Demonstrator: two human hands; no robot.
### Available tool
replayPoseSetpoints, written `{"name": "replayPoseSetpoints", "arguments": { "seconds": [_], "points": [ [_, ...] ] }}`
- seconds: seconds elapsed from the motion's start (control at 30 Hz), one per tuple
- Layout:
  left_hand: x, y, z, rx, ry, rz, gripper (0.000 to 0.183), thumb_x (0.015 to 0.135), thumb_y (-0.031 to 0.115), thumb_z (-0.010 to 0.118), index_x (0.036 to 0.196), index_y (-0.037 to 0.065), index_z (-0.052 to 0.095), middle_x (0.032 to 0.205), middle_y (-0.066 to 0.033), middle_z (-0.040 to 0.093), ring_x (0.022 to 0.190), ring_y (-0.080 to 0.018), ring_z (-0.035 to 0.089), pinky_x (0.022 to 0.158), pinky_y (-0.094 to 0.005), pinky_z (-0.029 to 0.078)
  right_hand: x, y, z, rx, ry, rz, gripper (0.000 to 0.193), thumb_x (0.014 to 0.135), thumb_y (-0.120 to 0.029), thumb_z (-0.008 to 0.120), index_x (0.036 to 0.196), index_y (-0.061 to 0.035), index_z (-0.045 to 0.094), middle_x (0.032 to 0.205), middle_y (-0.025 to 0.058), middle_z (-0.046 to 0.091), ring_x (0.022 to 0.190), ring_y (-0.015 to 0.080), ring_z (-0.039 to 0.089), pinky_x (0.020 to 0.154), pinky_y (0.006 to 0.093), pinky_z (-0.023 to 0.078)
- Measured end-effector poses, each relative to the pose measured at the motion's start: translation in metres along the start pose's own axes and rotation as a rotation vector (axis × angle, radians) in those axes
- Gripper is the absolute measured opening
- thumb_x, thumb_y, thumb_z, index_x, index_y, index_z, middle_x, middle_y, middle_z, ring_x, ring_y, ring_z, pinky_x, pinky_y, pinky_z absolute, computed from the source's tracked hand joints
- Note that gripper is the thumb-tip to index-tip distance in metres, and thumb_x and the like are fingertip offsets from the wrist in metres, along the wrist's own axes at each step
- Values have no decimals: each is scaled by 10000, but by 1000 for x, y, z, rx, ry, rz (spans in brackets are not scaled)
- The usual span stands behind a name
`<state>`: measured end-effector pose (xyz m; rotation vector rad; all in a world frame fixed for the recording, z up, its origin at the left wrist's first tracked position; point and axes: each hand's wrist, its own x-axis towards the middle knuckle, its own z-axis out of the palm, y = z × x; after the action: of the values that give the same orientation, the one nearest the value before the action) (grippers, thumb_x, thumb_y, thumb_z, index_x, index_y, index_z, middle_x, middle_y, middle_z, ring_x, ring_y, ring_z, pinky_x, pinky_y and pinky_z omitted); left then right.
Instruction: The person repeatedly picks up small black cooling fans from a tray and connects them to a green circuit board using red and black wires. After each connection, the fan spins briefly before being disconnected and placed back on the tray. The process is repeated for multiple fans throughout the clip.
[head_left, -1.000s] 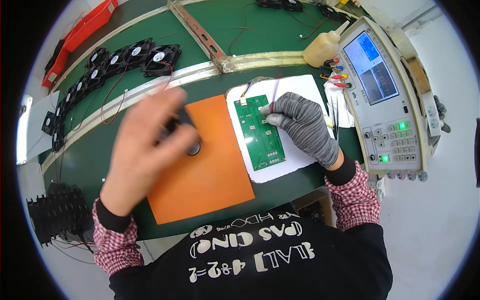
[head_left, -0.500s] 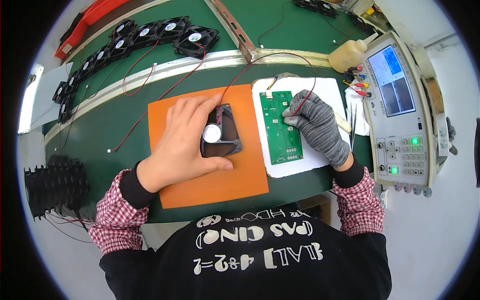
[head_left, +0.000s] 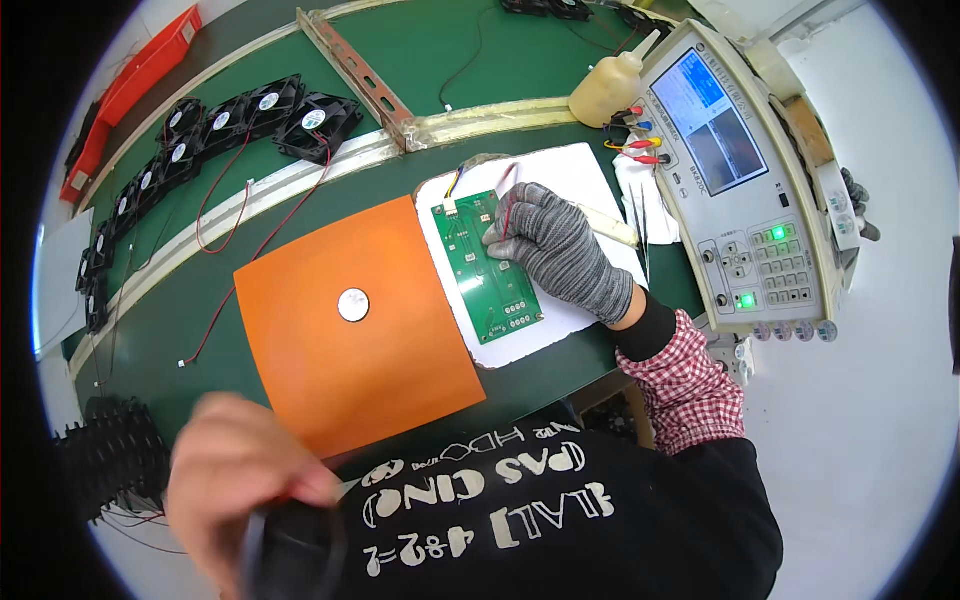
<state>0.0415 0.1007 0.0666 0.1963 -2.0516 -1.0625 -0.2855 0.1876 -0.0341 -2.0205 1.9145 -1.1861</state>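
Observation:
My left hand point(head_left: 235, 480) is at the lower left, smeared by motion, its fingers closed round a blurred black fan point(head_left: 292, 550) in front of my body. In a grey striped knit glove with bare-looking fingertips, my right hand point(head_left: 560, 245) pinches a red wire point(head_left: 507, 215) over the green circuit board point(head_left: 487, 295). The wire's end is hidden by the fingers. The board lies on a white pad point(head_left: 570, 170), and a white plug with coloured leads point(head_left: 450, 205) sits at its far left corner. A round white disc point(head_left: 353, 305) lies on the orange mat point(head_left: 330, 380).
A row of black fans point(head_left: 318, 122) with trailing red wires runs along the far left, with stacked black parts point(head_left: 110, 450) nearer. A bench test instrument point(head_left: 760, 190) with clip leads stands right, beside a yellowish squeeze bottle point(head_left: 607, 90) and tweezers point(head_left: 642, 225). A red bin point(head_left: 135, 95) is far left.
My left hand has lifted the fan off the orange mat and swung it toward my body, lower left. The white disc now shows on the mat. My right hand stays pinched over the board.

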Motion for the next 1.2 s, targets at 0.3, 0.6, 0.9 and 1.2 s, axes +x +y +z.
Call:
{"name": "replayPoseSetpoints", "arguments": {
  "seconds": [0.3,0.6,0.9,1.2],
  "points": [
    [14,-4,-35,-1226,-505,-503,263,947,166,568,1108,-40,543,922,-229,638,821,-373,644,689,-486,557,0,-2,0,72,-23,10,131,732,-75,744,819,-47,651,865,84,586,892,273,574,837,380,475],
    [80,-45,27,632,8,638,749,741,389,804,1281,-31,501,1200,-209,596,999,-337,615,887,-413,496,-6,-5,1,-209,-46,-65,190,777,-206,721,896,-74,654,903,86,610,947,290,576,832,432,445],
    [120,-183,20,1213,-232,191,202,695,148,758,723,37,591,799,-91,600,823,-302,575,736,-428,439,-1,-22,-6,459,96,236,302,820,-101,760,1092,-40,643,857,22,647,822,108,626,743,278,516],
    [78,-46,29,959,125,724,156,677,99,784,644,95,631,759,6,570,624,-191,557,574,-297,447,-4,-80,3,848,-670,129,231,809,-133,780,991,-14,703,881,30,651,811,145,629,741,282,496]
  ]
}}
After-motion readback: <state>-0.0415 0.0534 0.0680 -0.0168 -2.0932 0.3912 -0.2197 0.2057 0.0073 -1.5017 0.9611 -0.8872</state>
